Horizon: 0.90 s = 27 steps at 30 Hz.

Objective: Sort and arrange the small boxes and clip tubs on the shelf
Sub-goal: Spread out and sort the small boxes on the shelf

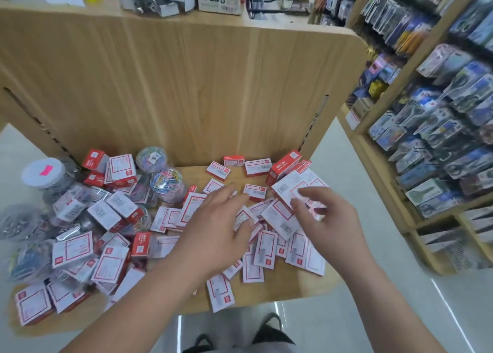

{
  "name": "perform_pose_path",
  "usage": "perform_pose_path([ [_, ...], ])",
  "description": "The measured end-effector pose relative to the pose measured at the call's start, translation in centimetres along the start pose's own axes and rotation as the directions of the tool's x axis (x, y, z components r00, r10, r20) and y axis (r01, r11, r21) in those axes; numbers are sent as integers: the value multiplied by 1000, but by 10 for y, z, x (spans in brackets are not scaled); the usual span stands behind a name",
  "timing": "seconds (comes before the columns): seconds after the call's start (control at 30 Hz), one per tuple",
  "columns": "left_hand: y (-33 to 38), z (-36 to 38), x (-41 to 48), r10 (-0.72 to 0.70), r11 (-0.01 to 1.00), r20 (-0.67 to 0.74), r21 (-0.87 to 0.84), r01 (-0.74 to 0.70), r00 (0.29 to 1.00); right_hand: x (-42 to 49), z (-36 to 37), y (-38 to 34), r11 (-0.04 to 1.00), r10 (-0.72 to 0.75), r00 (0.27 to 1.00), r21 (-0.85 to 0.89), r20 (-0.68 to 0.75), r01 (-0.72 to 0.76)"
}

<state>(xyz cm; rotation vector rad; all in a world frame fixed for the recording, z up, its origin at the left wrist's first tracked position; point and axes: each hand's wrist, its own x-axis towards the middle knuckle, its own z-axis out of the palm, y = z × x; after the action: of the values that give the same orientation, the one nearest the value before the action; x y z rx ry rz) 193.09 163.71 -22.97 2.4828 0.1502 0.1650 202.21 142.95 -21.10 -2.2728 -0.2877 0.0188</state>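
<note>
Several small red-and-white boxes (269,248) lie scattered flat over the wooden shelf (288,294). My left hand (216,227) reaches over the middle of the pile, fingers spread, its thumb against a small box (244,218). My right hand (322,214) pinches a small red-and-white box (316,206) just above the pile, in front of a larger white box (296,186). Clear clip tubs with coloured paper clips (166,183) stand at the back left. A white-lidded tub with a pink label (44,172) stands at the far left among more boxes.
The shelf's tall wooden back panel (186,86) rises behind the pile. A red box (284,167) stands upright at the back right. Racks of packaged stationery (426,128) fill the right side. Pale floor and my shoes (240,334) show below the shelf's front edge.
</note>
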Motion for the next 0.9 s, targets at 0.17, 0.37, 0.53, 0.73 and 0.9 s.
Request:
perform_pose_path([
  [0.17, 36, 21, 76, 37, 994, 39, 99, -40, 999, 54, -16, 41, 988, 101, 994, -121, 45, -95],
  [0.37, 58, 58, 129, -78, 991, 167, 122, 58, 983, 92, -13, 77, 986, 108, 959, 96, 261, -137],
  [0.53, 56, 59, 126, -131, 963, -3, 237, 128, 991, 125, -15, 81, 996, 22, 905, 72, 425, -58],
  [0.73, 44, 32, 99, -162, 965, -120, 189, 183, 979, 110, -4, 61, 960, -104, 862, -177, 496, 217],
  [0.9, 34, 17, 90, -228, 973, -255, -15, 232, 939, 95, 14, 47, 956, -151, 855, -147, 496, 254],
])
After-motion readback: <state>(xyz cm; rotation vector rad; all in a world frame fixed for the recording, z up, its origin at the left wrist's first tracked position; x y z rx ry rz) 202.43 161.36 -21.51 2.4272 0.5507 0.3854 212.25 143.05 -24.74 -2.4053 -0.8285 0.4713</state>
